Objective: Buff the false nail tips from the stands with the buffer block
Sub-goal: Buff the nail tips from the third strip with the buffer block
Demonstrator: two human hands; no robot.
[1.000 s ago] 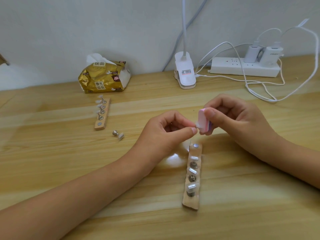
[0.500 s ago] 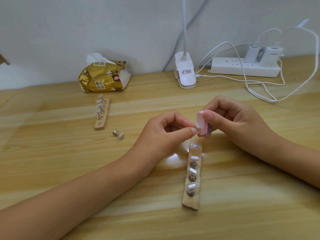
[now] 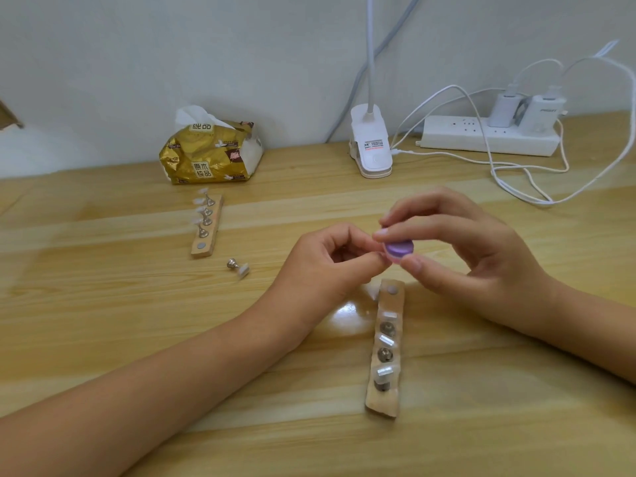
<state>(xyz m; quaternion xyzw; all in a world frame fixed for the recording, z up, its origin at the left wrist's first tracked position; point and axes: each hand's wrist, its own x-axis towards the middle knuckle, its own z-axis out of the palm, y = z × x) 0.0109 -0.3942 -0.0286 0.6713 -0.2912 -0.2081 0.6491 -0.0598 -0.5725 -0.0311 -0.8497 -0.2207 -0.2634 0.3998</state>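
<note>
Back left, a gold tissue pack (image 3: 210, 153) is parked by the wall. Just in front, the far stand (image 3: 213, 235) is laid on the tabletop (image 3: 103, 304). Four false nail tips (image 3: 199, 201) are carried on its metal holders, and one bare magnet is seen at its near end. Just right of it, a loose holder (image 3: 237, 266) with a tip is laid on its side.

Mid-frame, the left grip (image 3: 323, 266) is closed. Thumb and forefinger are pinched together against the edge of the buffer block (image 3: 395, 249); what is held between them is hidden.

At the back, a white clip lamp (image 3: 371, 146) is set by the wall. In front of the hands, the near stand (image 3: 392, 302) is laid lengthwise, with three tips mounted and its far magnet bare.

The block is kept near that far end, purple face up, pinched by the right grip (image 3: 457, 249) between thumb and forefinger.

Back right, a power strip (image 3: 488, 136) with two chargers (image 3: 509, 105) is placed, and white cables (image 3: 516, 187) are trailed across the wood.
</note>
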